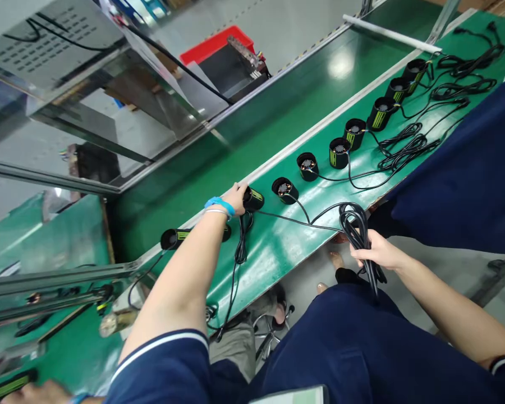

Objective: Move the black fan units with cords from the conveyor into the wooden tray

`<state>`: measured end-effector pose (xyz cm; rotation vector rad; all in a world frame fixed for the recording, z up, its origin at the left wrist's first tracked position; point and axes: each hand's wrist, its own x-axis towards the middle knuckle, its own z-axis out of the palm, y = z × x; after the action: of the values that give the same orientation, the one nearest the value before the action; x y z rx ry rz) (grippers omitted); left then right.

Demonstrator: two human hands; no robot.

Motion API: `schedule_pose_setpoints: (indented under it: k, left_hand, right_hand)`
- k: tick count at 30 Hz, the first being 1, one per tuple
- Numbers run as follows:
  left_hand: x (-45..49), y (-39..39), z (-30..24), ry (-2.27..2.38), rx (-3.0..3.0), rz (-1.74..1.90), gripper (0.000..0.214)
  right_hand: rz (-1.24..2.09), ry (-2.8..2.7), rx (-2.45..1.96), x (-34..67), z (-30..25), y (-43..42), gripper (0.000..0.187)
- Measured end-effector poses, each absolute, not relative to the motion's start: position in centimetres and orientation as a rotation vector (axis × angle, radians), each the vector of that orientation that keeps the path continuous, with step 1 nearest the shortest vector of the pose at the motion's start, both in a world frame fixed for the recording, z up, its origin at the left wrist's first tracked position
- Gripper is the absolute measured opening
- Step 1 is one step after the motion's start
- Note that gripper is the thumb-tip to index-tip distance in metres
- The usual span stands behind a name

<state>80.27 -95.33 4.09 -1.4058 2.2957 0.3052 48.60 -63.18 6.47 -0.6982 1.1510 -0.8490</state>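
My left hand, with a blue wrist strap, is closed round a black cylindrical unit with a green label on the green work surface. My right hand grips a coiled bundle of black cable at the surface's near edge. A thin cable runs from that bundle toward the held unit. Several more black units stand in a row, the nearest one just right of my left hand. Another unit lies on its side to the left.
Loose black cables sprawl beside the far units. A white tube lies at the far end. A red bin sits beyond the belt. A person in dark blue stands right; another hand shows bottom left.
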Motion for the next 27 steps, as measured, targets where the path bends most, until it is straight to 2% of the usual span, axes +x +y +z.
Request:
schedule_pose_setpoints:
  k: [3,10,22,27]
  left_hand:
    - [80.0,-95.5,4.4,2.31,-1.293,0.172,0.112]
    - [79.5,-95.7,3.5,2.428,-1.365,0.17,0.074]
    - [77.2,-86.2,1.1,2.702,-1.493,0.429,0.058]
    - [76.0,-86.8,1.1,2.734,-1.374,0.381,0.072]
  right_hand:
    - [-0.804,1.143,-0.755,47.5,6.4,-63.4,0.021]
    - [-0.65,1.137,-0.819,45.0,7.4,-62.6,0.02]
    - [-0.716,1.35,-0.749,43.4,7.2,-60.0,0.026]
    - [-0.759,1.459,-0.72,45.5,7.3,-59.0,0.024]
